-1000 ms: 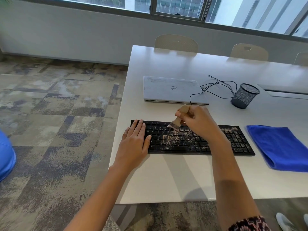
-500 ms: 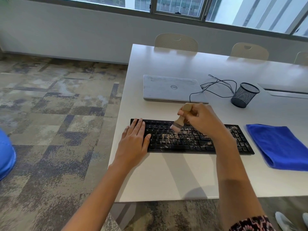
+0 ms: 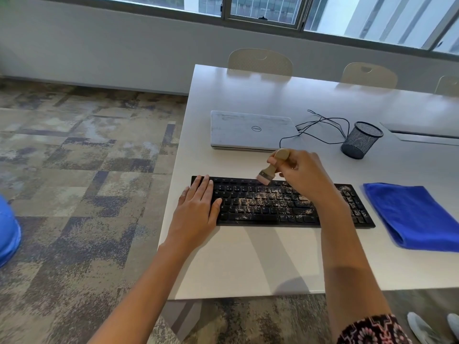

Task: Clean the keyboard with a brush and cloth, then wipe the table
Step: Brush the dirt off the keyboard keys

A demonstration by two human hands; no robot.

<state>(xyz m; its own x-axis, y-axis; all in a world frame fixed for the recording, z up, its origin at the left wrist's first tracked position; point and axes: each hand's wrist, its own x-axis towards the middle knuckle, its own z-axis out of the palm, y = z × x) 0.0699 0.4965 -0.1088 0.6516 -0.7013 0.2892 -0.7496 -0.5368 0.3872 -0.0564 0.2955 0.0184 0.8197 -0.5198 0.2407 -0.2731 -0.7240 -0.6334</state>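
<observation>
A black keyboard (image 3: 268, 207) lies near the front of the white table (image 3: 273, 256), its middle and right keys strewn with pale crumbs. My left hand (image 3: 198, 209) rests flat on the keyboard's left end, fingers straight. My right hand (image 3: 303, 175) grips a small wooden brush (image 3: 269, 168) by its handle, with the bristles at the keyboard's back edge, near the top key row. A folded blue cloth (image 3: 417, 217) lies on the table to the right of the keyboard.
A shut grey laptop (image 3: 250, 130) sits behind the keyboard with black cables (image 3: 320, 127) trailing from it. A black mesh pen cup (image 3: 360, 140) stands at the back right. Chairs (image 3: 259, 62) line the far side. Patterned carpet (image 3: 74, 170) lies left of the table edge.
My right hand has moved the brush up from the middle keys to the keyboard's back edge. My left hand has stayed on the left end.
</observation>
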